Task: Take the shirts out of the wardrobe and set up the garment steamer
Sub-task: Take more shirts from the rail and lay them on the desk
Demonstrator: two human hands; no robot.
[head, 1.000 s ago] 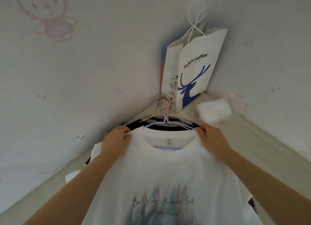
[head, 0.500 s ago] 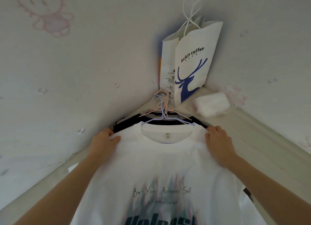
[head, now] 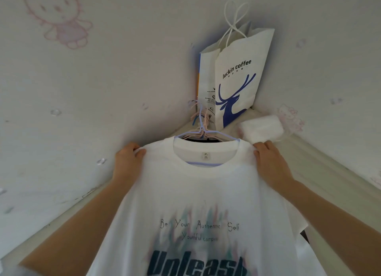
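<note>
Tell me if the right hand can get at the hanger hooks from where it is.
Probably yes. The right hand grips the white shirt at its shoulder, and the hanger hooks stand bare above the collar, nothing between; it must let go first.

The shirt (head: 204, 193) hangs on a hanger (head: 203, 133) in front, other hangers behind it; a paper bag (head: 237, 79) stands behind (in the corner), a folded bundle (head: 260, 129) to its right.

Printed on white T-shirt (head: 206, 193) front: "Be Your Authentic Self", under it smaller "Youthful campus", partly blurred, then large dark "Unleash", cut off by frame edge. Neck label (head: 206, 156) reads "2XL". On white paper bag (head: 237, 77): "luckin coffee", above blue deer logo.
</note>
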